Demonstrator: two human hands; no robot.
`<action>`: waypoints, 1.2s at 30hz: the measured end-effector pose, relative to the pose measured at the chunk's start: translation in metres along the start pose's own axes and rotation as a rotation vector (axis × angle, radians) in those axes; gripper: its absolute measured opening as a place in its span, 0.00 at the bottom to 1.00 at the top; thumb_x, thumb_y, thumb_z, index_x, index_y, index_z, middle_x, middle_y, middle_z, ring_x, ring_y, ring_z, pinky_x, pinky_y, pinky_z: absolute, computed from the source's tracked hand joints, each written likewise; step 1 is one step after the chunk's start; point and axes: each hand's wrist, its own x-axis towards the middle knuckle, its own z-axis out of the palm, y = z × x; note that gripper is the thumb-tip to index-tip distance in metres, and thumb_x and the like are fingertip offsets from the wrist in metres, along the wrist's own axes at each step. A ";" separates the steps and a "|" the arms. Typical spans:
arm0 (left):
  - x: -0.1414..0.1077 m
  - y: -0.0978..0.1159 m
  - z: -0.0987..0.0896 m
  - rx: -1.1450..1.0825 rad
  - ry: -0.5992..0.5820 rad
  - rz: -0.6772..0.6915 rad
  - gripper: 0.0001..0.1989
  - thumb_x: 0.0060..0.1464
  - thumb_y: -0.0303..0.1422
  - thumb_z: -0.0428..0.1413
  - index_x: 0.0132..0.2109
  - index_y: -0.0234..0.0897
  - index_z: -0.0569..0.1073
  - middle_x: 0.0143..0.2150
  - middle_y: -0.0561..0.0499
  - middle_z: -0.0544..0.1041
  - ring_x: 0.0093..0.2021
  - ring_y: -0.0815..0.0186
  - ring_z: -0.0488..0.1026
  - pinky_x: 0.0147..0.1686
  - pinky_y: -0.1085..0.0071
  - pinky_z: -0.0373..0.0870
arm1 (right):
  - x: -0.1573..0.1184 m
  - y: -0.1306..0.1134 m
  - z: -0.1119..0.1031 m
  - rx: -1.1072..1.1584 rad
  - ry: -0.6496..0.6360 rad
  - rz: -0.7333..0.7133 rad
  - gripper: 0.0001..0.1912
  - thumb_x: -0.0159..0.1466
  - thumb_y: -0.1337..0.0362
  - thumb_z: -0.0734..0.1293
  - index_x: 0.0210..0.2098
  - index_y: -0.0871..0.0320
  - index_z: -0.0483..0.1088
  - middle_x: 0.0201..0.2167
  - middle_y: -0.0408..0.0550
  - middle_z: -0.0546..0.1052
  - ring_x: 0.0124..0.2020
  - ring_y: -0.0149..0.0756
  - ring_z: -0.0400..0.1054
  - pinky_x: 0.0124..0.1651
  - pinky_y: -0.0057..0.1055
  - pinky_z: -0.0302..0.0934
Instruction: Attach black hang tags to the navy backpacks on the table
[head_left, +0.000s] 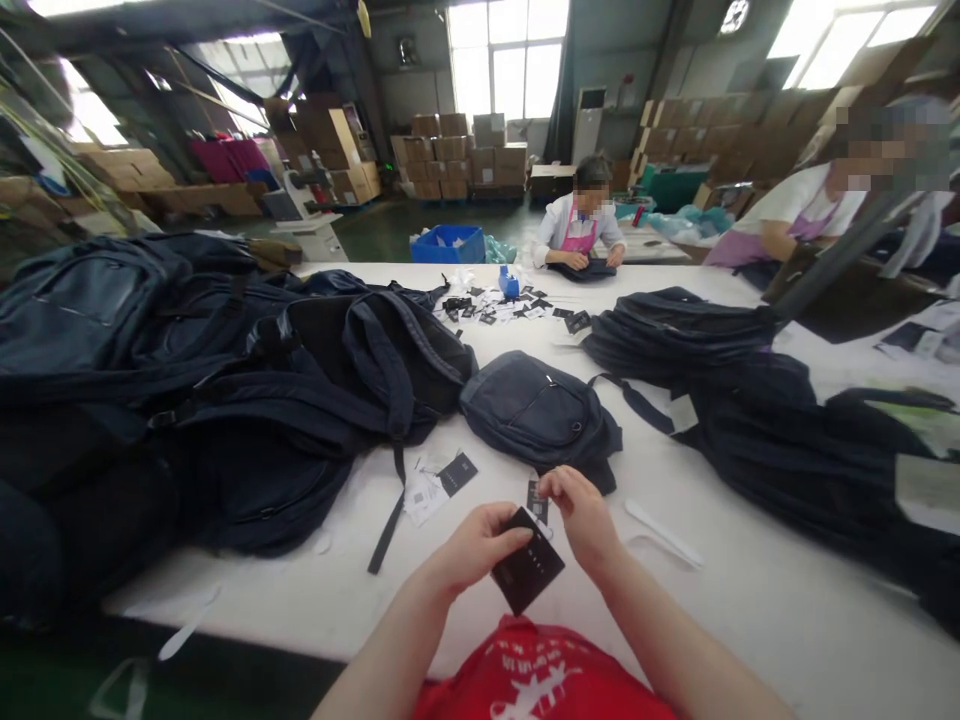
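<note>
Near the front edge of the white table, my left hand (484,545) grips a black card tag (529,568) with its thumb on top. Just right of it, my right hand (581,510) is raised with its fingers bent and pinched together; a smaller black tag (537,500) shows beside its fingertips, and whether they hold it or a thin string is too small to tell. A dark blue backpack (529,400) lies beyond both hands. Black and white tags (456,474) rest to the left of my hands.
Dark backpacks pile up on the left (262,430) and right (795,450). White strips (664,535) lie at the right. Farther off are scattered tags, a blue tape dispenser (508,282), a blue bin (448,244) and two people, one handling a dark item (583,270).
</note>
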 end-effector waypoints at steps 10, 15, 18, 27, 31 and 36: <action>0.025 -0.015 -0.008 0.024 -0.090 -0.039 0.30 0.48 0.36 0.63 0.57 0.38 0.64 0.30 0.55 0.73 0.28 0.69 0.69 0.30 0.73 0.63 | 0.009 0.000 -0.030 0.599 -0.157 0.437 0.10 0.61 0.60 0.70 0.28 0.58 0.70 0.15 0.34 0.54 0.18 0.25 0.47 0.36 0.28 0.62; 0.044 -0.034 -0.005 0.296 -0.152 -0.016 0.12 0.42 0.23 0.57 0.38 0.34 0.72 0.34 0.51 0.74 0.36 0.65 0.70 0.38 0.71 0.64 | -0.005 0.040 -0.011 0.577 -0.085 0.486 0.12 0.58 0.57 0.72 0.32 0.60 0.74 0.16 0.35 0.59 0.19 0.24 0.51 0.36 0.28 0.60; 0.058 -0.056 0.009 0.375 0.157 0.063 0.07 0.43 0.23 0.51 0.32 0.36 0.68 0.30 0.53 0.71 0.34 0.66 0.68 0.37 0.71 0.64 | -0.004 0.054 -0.006 0.633 -0.024 0.469 0.13 0.56 0.57 0.75 0.33 0.61 0.75 0.17 0.35 0.62 0.20 0.24 0.53 0.34 0.27 0.59; 0.084 -0.055 0.018 0.569 0.322 0.207 0.10 0.59 0.34 0.47 0.44 0.39 0.69 0.33 0.52 0.77 0.31 0.66 0.71 0.35 0.71 0.66 | 0.043 0.045 -0.065 0.596 0.270 0.399 0.11 0.54 0.61 0.75 0.34 0.62 0.76 0.17 0.37 0.66 0.21 0.25 0.60 0.34 0.27 0.63; 0.118 -0.034 0.018 0.811 0.039 0.174 0.11 0.60 0.36 0.49 0.39 0.40 0.75 0.33 0.52 0.79 0.32 0.67 0.73 0.37 0.72 0.66 | 0.061 0.050 -0.095 0.576 0.297 0.396 0.13 0.53 0.62 0.75 0.37 0.62 0.77 0.20 0.39 0.69 0.23 0.25 0.64 0.32 0.24 0.65; 0.176 -0.017 0.028 0.894 0.027 0.161 0.19 0.55 0.38 0.55 0.54 0.41 0.72 0.39 0.52 0.82 0.34 0.65 0.74 0.37 0.72 0.66 | 0.081 0.058 -0.124 0.598 0.325 0.398 0.16 0.53 0.62 0.76 0.40 0.59 0.76 0.21 0.37 0.70 0.23 0.25 0.66 0.29 0.23 0.65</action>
